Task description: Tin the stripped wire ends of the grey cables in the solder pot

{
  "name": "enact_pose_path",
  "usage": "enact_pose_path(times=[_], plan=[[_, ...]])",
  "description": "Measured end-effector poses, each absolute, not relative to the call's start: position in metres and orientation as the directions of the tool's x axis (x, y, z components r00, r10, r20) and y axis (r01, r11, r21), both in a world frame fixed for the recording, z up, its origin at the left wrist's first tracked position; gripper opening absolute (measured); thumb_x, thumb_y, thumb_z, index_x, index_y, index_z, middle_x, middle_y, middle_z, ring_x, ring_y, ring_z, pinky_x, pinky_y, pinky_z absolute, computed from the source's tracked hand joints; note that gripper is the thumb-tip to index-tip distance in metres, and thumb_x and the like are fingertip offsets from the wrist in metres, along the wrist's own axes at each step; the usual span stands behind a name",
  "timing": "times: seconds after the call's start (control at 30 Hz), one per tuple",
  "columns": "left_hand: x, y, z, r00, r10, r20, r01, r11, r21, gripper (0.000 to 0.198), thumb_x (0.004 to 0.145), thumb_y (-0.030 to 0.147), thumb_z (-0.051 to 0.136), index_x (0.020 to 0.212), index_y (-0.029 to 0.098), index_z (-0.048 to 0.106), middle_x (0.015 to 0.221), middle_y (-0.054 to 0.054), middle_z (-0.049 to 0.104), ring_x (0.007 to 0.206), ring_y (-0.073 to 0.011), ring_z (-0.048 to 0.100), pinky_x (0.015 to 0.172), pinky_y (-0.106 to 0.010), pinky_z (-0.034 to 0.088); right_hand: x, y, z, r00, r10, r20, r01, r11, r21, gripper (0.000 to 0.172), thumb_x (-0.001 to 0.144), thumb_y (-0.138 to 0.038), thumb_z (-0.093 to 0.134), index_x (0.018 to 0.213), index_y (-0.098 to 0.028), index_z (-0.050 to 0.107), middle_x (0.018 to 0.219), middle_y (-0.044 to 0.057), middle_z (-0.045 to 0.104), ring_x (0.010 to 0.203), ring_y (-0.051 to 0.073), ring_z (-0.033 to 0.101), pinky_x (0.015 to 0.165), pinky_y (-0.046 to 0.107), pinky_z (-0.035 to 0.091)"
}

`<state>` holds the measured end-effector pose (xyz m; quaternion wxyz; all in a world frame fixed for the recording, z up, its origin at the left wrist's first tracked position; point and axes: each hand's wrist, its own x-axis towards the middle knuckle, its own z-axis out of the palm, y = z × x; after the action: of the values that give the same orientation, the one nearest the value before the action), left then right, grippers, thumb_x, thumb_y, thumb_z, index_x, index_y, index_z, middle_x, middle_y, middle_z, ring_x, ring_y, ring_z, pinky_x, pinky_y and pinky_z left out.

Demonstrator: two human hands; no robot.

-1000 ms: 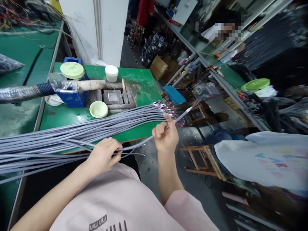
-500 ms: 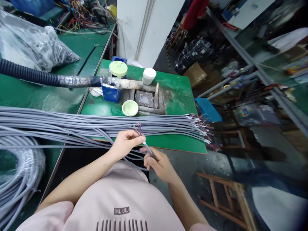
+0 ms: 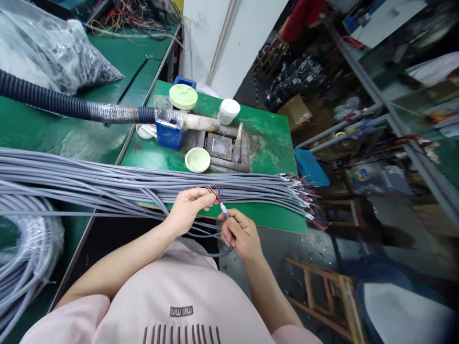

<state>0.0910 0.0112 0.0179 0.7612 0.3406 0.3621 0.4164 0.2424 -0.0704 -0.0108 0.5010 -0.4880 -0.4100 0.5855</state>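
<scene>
My right hand (image 3: 241,234) is closed around a grey cable (image 3: 226,213) just below its stripped end. Thin coloured wires (image 3: 219,192) fan out from a white band at that end. My left hand (image 3: 191,205) pinches some of these wires, brown or orange ones, between thumb and forefinger. Below my right hand the cable curves back toward my body. Behind both hands a thick bundle of grey cables (image 3: 172,184) lies across the bench, its stripped ends (image 3: 304,193) at the right edge.
On the green bench (image 3: 268,143) sit a square solder pot (image 3: 220,145), a pale green dish (image 3: 197,160), a lidded tub (image 3: 183,97) and a white jar (image 3: 228,112). A black hose (image 3: 43,95) crosses from the left. A cable coil (image 3: 39,248) lies at left.
My left fingers have shifted from the cable's white band up to the wires. My right hand has moved slightly right and up, nearer the stripped end, and the wires are more spread.
</scene>
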Motion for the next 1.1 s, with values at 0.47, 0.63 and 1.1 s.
enact_pose_path(times=[0.47,0.63,1.1], plan=[[0.094,0.013,0.019,0.312,0.914,-0.259,-0.44,0.38,0.814,0.02,0.062,0.028,0.078,0.072,0.014,0.067,0.065,0.001,0.063,0.056,-0.0064,0.051,0.056,-0.019,0.042,0.234,-0.065,-0.01,0.054,0.989,-0.139,-0.106,-0.132,-0.986,0.025,0.09,-0.043,0.052,0.093,-0.019,0.056,0.047,-0.008,0.046,0.035,0.006,0.033,0.038,0.02,0.028],[0.093,0.017,0.022,0.321,0.915,-0.244,-0.424,0.369,0.827,0.019,0.06,0.028,0.079,0.067,0.014,0.067,0.068,0.0,0.065,0.056,-0.0065,0.05,0.055,-0.02,0.041,0.235,-0.063,0.0,0.054,0.99,-0.134,-0.012,-0.133,-0.991,0.026,0.089,-0.045,0.052,0.09,-0.019,0.057,0.048,-0.007,0.046,0.037,0.006,0.036,0.036,0.019,0.025],[0.105,0.007,0.011,0.274,0.951,-0.142,-0.396,0.246,0.885,0.018,0.066,0.025,0.078,0.063,0.015,0.063,0.069,0.001,0.066,0.065,-0.0091,0.058,0.067,-0.022,0.047,0.237,-0.049,0.009,0.079,0.993,-0.088,-0.067,-0.083,-0.994,0.036,0.084,-0.04,0.059,0.113,-0.019,0.062,0.047,-0.007,0.048,0.04,0.008,0.043,0.043,0.022,0.038]])
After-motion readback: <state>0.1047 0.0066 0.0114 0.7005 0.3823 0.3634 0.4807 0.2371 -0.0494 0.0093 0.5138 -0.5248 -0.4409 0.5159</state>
